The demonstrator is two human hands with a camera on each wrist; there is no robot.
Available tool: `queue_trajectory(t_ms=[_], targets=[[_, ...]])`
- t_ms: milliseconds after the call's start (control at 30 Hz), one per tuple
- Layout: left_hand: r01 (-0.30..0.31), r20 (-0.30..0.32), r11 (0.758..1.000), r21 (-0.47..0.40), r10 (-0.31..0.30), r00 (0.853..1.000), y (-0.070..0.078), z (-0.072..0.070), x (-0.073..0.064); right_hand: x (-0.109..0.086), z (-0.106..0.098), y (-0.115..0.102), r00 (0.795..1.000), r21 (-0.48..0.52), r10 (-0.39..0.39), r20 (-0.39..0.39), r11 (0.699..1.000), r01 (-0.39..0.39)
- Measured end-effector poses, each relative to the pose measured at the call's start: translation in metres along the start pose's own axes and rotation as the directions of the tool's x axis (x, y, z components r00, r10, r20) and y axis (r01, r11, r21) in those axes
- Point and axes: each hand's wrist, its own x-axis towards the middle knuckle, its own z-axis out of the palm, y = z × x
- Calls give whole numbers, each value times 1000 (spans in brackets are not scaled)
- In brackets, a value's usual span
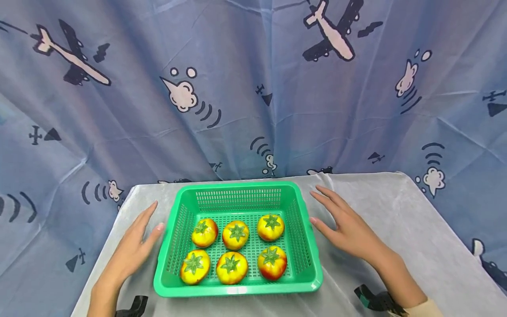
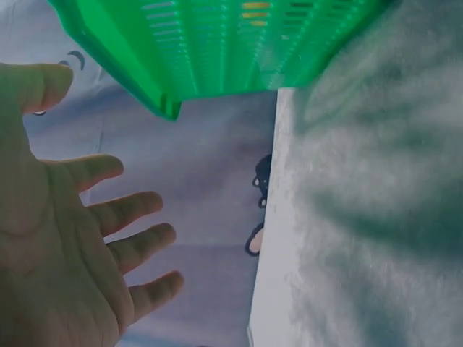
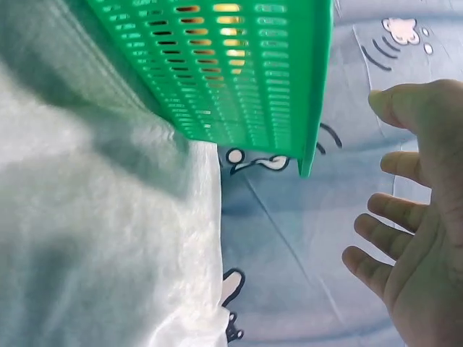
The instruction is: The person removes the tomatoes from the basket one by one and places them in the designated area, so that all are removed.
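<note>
Blue printed fabric [image 1: 229,141], dotted with aeroplanes [image 1: 336,37] and small clouds [image 1: 183,96], hangs in soft folds beyond the green basket [image 1: 237,290]. That basket sits between the person's two hands, its long axis running from the left hand [image 1: 132,246] across to the right hand [image 1: 348,226], so each short end faces a palm; this looks like the relation any move turns on. Both hands have their fingers extended and parted, and neither has hold of anything. Right of the basket, the thumb tip seems the nearer, meeting the rim's outline in the head view, though contact cannot be told; left of it, the other thumb stands just beside the rim. Inside the basket lie six yellow-and-red fruits [image 1: 232,267] with green leafy caps, in two rows of three. Under the basket, the pale grey worktop [image 1: 396,211] looks creased and faintly shiny, reaching farther out on the basket's right than on its left. Beyond the basket's lower right corner, a light sleeve [image 1: 424,309] shows.
</note>
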Motion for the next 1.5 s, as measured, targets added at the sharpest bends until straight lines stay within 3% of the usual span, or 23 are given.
queue_trajectory(t_ms=[333, 567, 700, 867, 1033, 1333, 1500], targets=[[75, 99, 984, -160, -59, 993, 3, 12, 3, 20, -5, -20, 993, -18, -70, 91, 997, 72], [177, 198, 946, -272, -125, 972, 0, 16, 5, 36, -2, -33, 978, -9, -109, 179, 994, 112], [220, 246, 901, -373, -133, 960, -2, 17, 8, 46, -1, -40, 962, -4, -120, 244, 992, 125], [310, 324, 810, -498, -158, 933, -5, 18, 12, 55, 1, -46, 936, -12, -132, 326, 990, 144], [329, 382, 730, -599, -101, 919, -6, 18, 14, 64, 3, -53, 906, -20, -129, 404, 989, 149], [338, 421, 665, -666, -40, 906, -11, 17, 11, 82, 11, -67, 838, -28, -127, 530, 986, 167], [337, 438, 629, -700, 6, 899, -15, 17, 7, 95, 19, -79, 775, -64, -75, 628, 987, 147]])
